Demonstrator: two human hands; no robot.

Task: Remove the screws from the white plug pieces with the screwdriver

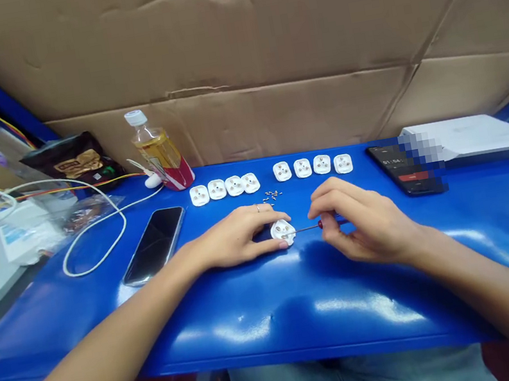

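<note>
My left hand lies on the blue table with thumb and fingers closed round a small white plastic plug housing that has metal contacts inside. In my right hand is a thin screwdriver with a dark red handle, mostly hidden by the fingers. Its shaft points left, nearly level, and the tip reaches the housing; whether it sits in a screw is too small to tell. Just behind my left fingers lies a loose pile of tiny brass-coloured screws.
Behind the screws are a left row of white housings and a right row of the same housings. A phone, a white cable and a drink bottle stand left. Another phone and a white box lie right.
</note>
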